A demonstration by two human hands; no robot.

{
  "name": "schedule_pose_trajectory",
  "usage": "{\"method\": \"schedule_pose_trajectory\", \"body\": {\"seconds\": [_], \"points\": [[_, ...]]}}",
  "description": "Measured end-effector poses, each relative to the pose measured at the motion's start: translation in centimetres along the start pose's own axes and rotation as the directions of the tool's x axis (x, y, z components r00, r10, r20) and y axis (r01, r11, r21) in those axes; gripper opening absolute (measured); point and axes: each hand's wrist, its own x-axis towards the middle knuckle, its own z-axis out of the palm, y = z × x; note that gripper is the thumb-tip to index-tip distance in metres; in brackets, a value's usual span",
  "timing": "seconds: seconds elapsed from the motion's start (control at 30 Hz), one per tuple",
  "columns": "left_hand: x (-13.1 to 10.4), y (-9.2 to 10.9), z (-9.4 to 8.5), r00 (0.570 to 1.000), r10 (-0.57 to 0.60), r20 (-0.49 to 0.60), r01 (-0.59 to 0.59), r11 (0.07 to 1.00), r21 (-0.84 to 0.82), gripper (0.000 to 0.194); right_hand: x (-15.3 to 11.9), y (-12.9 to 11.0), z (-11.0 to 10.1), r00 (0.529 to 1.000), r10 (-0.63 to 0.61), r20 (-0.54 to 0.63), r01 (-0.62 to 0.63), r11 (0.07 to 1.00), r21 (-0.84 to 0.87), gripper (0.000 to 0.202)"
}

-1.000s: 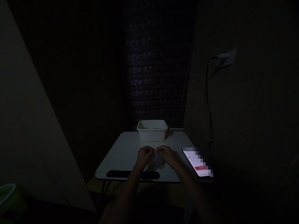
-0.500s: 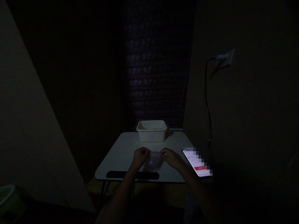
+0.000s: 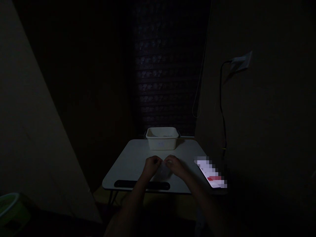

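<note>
A small clear plastic bag (image 3: 163, 171) hangs over the white table (image 3: 125, 158), its top edge pinched between my two hands. My left hand (image 3: 151, 165) is closed on the bag's upper left part. On the upper right part, my right hand (image 3: 174, 164) is closed too. The fingertips of both hands nearly meet. Beyond them a white plastic tub (image 3: 162, 144) stands at the table's back edge; what lies inside it is too dim to make out.
A lit phone (image 3: 211, 174) lies at the table's right edge. A black slotted strip (image 3: 123, 184) runs along the front edge. A cable (image 3: 221, 98) hangs from a wall socket (image 3: 240, 62) at right. A green bin (image 3: 14, 210) stands at lower left.
My hands have come closer together along the bag's top edge, and the bag looks narrower between them. The whole view has shifted slightly.
</note>
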Motion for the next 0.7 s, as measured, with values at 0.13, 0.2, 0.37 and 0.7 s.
{"method": "schedule_pose_trajectory", "body": {"seconds": [0.13,0.2,0.37,0.7], "points": [[0.0,-0.5,-0.4,1.000,-0.003,0.022,0.003,1.000,0.005,0.017,-0.7,0.3,-0.8,0.999,-0.031,0.027,0.033,0.997,-0.074,0.012],[-0.1,-0.7,-0.7,1.000,-0.006,0.030,0.005,1.000,0.023,0.018,-1.1,0.7,-1.3,0.999,-0.038,0.036,0.042,0.993,-0.115,0.010],[-0.1,-1.0,-1.0,1.000,-0.003,0.031,0.000,0.996,0.084,0.020,-1.8,1.4,-2.3,0.999,-0.026,0.025,0.030,0.987,-0.159,0.010],[0.0,0.1,0.6,0.996,0.037,0.075,-0.046,0.992,0.118,0.018,-0.2,0.5,-0.1,0.998,-0.067,0.000,0.066,0.995,-0.078,0.011]]}}
